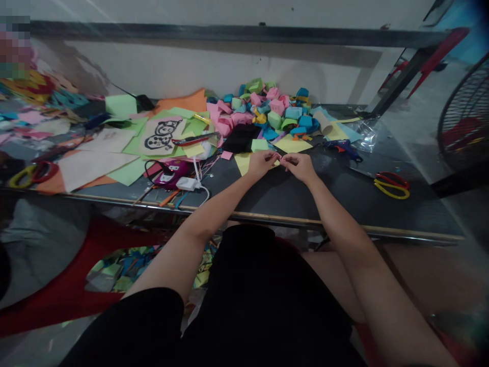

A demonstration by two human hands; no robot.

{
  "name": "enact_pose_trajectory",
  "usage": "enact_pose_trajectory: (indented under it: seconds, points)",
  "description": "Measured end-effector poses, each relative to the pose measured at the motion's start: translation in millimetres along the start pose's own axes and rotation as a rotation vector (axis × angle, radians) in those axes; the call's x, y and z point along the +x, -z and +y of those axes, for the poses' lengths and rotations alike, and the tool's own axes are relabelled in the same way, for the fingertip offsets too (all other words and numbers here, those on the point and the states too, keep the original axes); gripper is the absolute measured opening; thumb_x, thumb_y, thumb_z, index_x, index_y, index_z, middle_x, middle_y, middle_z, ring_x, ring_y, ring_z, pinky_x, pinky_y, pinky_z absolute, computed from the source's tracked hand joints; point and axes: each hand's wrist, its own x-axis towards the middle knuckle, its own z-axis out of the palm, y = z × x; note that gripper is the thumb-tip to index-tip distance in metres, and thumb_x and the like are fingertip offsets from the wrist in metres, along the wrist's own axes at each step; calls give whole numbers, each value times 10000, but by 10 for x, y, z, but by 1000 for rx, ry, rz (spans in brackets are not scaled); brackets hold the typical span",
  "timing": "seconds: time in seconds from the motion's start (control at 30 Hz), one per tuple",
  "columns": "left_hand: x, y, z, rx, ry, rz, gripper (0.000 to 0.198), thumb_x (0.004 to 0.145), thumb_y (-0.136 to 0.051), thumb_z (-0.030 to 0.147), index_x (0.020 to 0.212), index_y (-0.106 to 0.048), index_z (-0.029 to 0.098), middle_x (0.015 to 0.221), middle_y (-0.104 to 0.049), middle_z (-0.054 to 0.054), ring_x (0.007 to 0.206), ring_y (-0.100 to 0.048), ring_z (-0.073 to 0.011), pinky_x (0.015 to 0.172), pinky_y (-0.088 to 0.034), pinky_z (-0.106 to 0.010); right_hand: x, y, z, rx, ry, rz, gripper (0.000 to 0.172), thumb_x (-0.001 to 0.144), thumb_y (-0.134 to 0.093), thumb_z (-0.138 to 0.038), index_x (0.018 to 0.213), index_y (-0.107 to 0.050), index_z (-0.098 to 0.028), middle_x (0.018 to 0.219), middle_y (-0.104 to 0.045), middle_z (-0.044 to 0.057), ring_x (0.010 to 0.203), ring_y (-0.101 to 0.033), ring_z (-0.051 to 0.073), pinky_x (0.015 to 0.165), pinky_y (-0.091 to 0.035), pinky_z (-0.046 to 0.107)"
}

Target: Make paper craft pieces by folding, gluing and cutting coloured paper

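Note:
Both of my hands meet over the dark table (pixel 282 188), close to its front middle. Fingertips of my left hand (pixel 262 164) pinch one end of a small pink paper piece (pixel 279 158). My right hand (pixel 300 166) is closed on the other end of it. Fingers cover much of the piece, so its exact shape is hidden. Under and behind the left hand lie a yellow sheet (pixel 242 164) and a pale green paper (pixel 260 146). Beyond the hands rises a heap of folded paper pieces (pixel 275 107) in pink, blue, green and yellow.
Red-and-yellow scissors (pixel 391 184) and a blue glue gun (pixel 344 149) lie to the right. Leftward are a purple power strip (pixel 173 174) with a white plug, a black flat object (pixel 241 138), a drawing (pixel 160 136) and loose sheets. A fan (pixel 466 112) stands at far right.

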Motion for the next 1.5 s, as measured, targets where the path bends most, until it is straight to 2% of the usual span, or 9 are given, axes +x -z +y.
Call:
enact_pose_trajectory:
  seconds: [0.27,0.47,0.67,0.77,0.9,1.17,1.3,1.43,1.5]
  points:
    - [15,-42,-97,18,-57,-6,242,961,-634,269,1093,-828,210,931,-830,-53,730,-744,-153,655,-524,-233,-1,-9,2,19,-21,-92,403,788,-736,-600,817,-728,-199,800,-742,47,573,-638,150,634,-553,322]
    - [-14,-34,-92,138,-64,36,205,898,-683,319,842,-841,200,726,-784,-34,653,-684,-152,607,-455,-248,34,0,78,24,-1,-163,359,843,-691,-558,852,-723,-200,784,-714,33,573,-605,141,635,-533,322]
    - [-23,-38,-64,148,-55,78,348,923,-662,416,710,-796,175,581,-707,-42,580,-621,-148,572,-425,-268,47,10,47,-250,124,58,280,875,-701,-488,830,-758,-217,1130,-735,100,907,-680,216,634,-507,306]
    - [-29,-48,-43,127,-77,84,450,959,-620,516,707,-793,185,573,-702,-50,605,-638,-160,584,-442,-275,22,9,21,-311,117,144,259,911,-649,-446,844,-747,-216,980,-768,87,802,-675,200,716,-548,334]
    - [-33,-59,-48,140,-70,53,438,976,-610,517,779,-817,185,634,-734,-60,634,-662,-170,612,-457,-286,-14,-33,9,-364,100,217,197,886,-651,-389,861,-750,-220,894,-785,69,757,-697,211,783,-566,357]
    - [1,-17,-98,189,-48,66,340,929,-657,349,643,-719,177,587,-698,-45,596,-627,-155,592,-431,-278,-19,-155,6,-425,65,93,147,896,-687,-297,924,-823,-248,941,-823,56,851,-760,250,810,-555,371]
    - [-6,3,-70,91,-33,-20,293,959,-632,326,750,-770,173,606,-712,-23,603,-654,-139,612,-470,-249,0,-156,56,-364,50,107,148,903,-712,-304,954,-838,-245,941,-826,54,851,-762,244,814,-565,364]
    - [38,-43,-128,-85,14,-72,325,1025,-536,341,945,-800,170,738,-767,-20,559,-653,-109,561,-498,-209,3,-149,63,-380,101,96,169,935,-681,-298,965,-843,-265,1067,-822,48,992,-756,252,900,-568,384]
    - [66,-66,-166,-107,0,-84,327,1035,-523,344,1062,-793,162,836,-796,-37,608,-684,-113,609,-540,-212,1,-141,54,-409,128,105,193,954,-654,-293,981,-843,-269,1119,-810,52,1044,-741,255,926,-559,391]
